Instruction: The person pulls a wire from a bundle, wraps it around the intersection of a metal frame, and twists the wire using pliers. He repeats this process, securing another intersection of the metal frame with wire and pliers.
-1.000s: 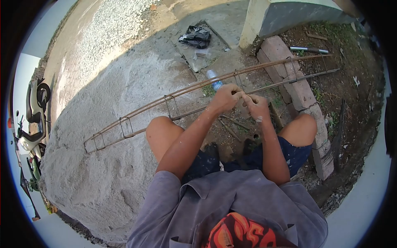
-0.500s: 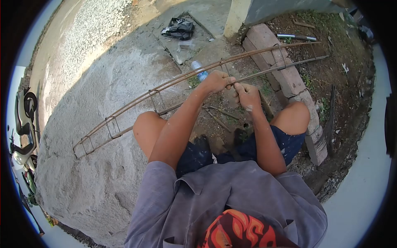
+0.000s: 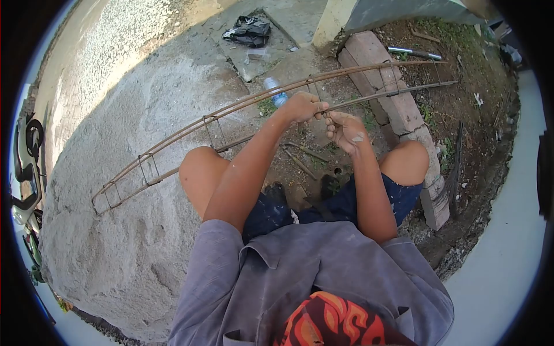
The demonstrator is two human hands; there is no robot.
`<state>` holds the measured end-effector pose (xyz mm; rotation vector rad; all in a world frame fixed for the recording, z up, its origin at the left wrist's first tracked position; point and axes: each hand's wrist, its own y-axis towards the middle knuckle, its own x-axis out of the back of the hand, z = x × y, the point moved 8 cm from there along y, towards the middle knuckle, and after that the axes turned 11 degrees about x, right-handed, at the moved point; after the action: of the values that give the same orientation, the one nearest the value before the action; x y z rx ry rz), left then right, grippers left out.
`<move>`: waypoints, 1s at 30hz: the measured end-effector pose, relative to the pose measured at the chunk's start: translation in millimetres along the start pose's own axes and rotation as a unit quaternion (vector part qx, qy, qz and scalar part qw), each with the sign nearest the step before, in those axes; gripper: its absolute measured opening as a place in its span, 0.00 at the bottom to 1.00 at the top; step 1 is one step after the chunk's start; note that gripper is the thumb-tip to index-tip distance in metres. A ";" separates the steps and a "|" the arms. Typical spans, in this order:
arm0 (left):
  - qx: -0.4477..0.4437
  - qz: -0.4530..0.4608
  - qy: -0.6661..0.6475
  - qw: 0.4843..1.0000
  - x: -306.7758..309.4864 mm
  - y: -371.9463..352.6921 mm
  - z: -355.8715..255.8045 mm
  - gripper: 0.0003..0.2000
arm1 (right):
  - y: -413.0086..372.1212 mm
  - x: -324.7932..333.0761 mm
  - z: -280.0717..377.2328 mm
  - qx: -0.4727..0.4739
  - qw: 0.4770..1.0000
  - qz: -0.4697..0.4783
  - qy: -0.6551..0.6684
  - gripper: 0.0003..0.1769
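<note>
A long, narrow rebar cage (image 3: 238, 106) of rusty bars with several bent stirrups stretches across in front of me, from lower left to upper right. My left hand (image 3: 304, 108) is closed around its nearer bar, close to the middle stirrup. Just to the right and below, my right hand (image 3: 347, 132) has its fingers curled together next to that same bar. Whatever sits between the right fingertips is too small to make out. Pale dust marks the right wrist.
A sand heap (image 3: 115, 259) lies under the cage's left part; concrete blocks (image 3: 404, 109) support its right part. Beyond are a plastic bottle (image 3: 276, 92), a black plastic bag (image 3: 248, 32) and a metal tube (image 3: 414, 53). A pair of pincers (image 3: 303, 158) lies between my knees.
My right hand has turned its palm more upward and moved slightly down from the bar. My left hand keeps its hold. The cage's left end appears slightly farther left and higher.
</note>
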<state>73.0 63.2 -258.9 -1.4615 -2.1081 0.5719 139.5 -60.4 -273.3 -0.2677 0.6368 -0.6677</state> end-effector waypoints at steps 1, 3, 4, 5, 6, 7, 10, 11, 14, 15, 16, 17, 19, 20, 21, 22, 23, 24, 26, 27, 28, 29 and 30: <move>0.006 0.002 -0.008 1.000 -1.1 3.1 3.7 0.17 | -0.9 -0.4 -4.3 -0.019 0.999 0.011 0.039 0.10; 0.006 0.008 -0.018 1.000 -0.9 10.1 6.0 0.17 | -1.7 -7.3 -12.8 -0.042 0.992 0.043 0.112 0.10; 0.003 0.012 -0.022 1.000 -1.3 11.2 6.2 0.17 | -3.2 -11.7 -16.5 -0.054 0.986 0.060 0.148 0.10; -0.001 0.016 -0.026 1.000 -2.1 12.1 6.8 0.17 | -3.9 -12.3 -17.6 -0.052 0.985 0.066 0.151 0.10; 0.001 0.016 -0.020 1.000 -3.1 13.2 8.0 0.17 | -4.7 -12.6 -18.3 -0.050 0.984 0.072 0.154 0.10; 0.002 0.016 -0.016 1.000 -3.2 11.7 7.0 0.17 | -6.9 -16.3 -16.9 -0.049 0.983 0.080 0.156 0.10; 0.001 0.012 -0.012 1.000 -1.3 6.1 3.7 0.17 | -8.2 -1.1 -1.4 0.045 0.994 -0.026 -0.100 0.10; 0.000 0.011 -0.011 1.000 -0.5 4.4 2.7 0.17 | -7.1 2.0 7.3 0.120 0.970 -0.041 -0.206 0.08; 0.001 0.016 -0.009 1.000 -1.6 11.2 8.8 0.18 | -21.1 -13.7 32.6 0.334 0.820 -0.061 -0.460 0.06; -0.007 0.013 -0.005 1.000 -1.7 13.6 10.1 0.18 | -31.5 -24.0 40.9 0.401 0.756 -0.052 -0.515 0.06; -0.015 0.012 -0.002 1.000 -2.2 13.5 9.2 0.19 | -42.6 -37.1 48.6 0.463 0.682 -0.043 -0.564 0.07; -0.024 0.010 0.001 1.000 -2.1 13.7 7.8 0.19 | -42.3 -39.4 50.2 0.462 0.668 -0.036 -0.582 0.07; -0.020 0.009 0.015 1.000 -2.4 13.6 7.8 0.19 | -40.4 -42.4 52.0 0.459 0.638 -0.023 -0.618 0.08; -0.018 0.008 0.022 1.000 -1.5 13.1 7.6 0.18 | -38.9 -43.5 51.7 0.457 0.634 -0.023 -0.624 0.08; -0.018 0.007 0.024 1.000 -0.5 12.6 7.8 0.18 | -38.3 -43.8 50.1 0.453 0.630 -0.022 -0.630 0.08; -0.019 0.008 0.027 0.999 0.0 14.0 8.3 0.18 | -38.1 -43.6 49.2 0.448 0.626 -0.022 -0.637 0.08; -0.019 0.010 0.030 0.999 -1.8 15.2 9.1 0.18 | -37.5 -42.7 48.5 0.444 0.631 -0.022 -0.636 0.07; -0.016 0.014 0.013 1.000 -3.4 16.4 10.2 0.18 | -35.3 -43.0 48.1 0.440 0.635 -0.023 -0.634 0.07; -0.012 0.021 -0.017 1.000 -4.3 19.3 11.7 0.18 | -29.4 -42.0 49.9 0.371 0.697 -0.053 -0.612 0.06; -0.011 0.016 -0.016 1.000 -4.4 20.4 12.3 0.18 | -26.8 -39.9 50.1 0.302 0.748 -0.080 -0.585 0.07; -0.011 0.010 -0.014 1.000 -3.3 18.9 10.8 0.19 | -23.8 -34.0 46.6 0.231 0.793 -0.106 -0.553 0.07; -0.011 0.004 -0.013 1.000 -2.1 17.2 9.9 0.19 | -19.3 -29.2 43.1 0.217 0.815 -0.106 -0.527 0.08; 0.004 -0.008 -0.005 1.000 0.4 16.7 10.9 0.18 | -13.0 -22.2 37.9 0.201 0.836 -0.105 -0.500 0.08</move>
<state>78.3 68.6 -277.4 -1.4396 -2.1204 0.5818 143.4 -54.7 -227.9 -0.2537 -0.5523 -0.7468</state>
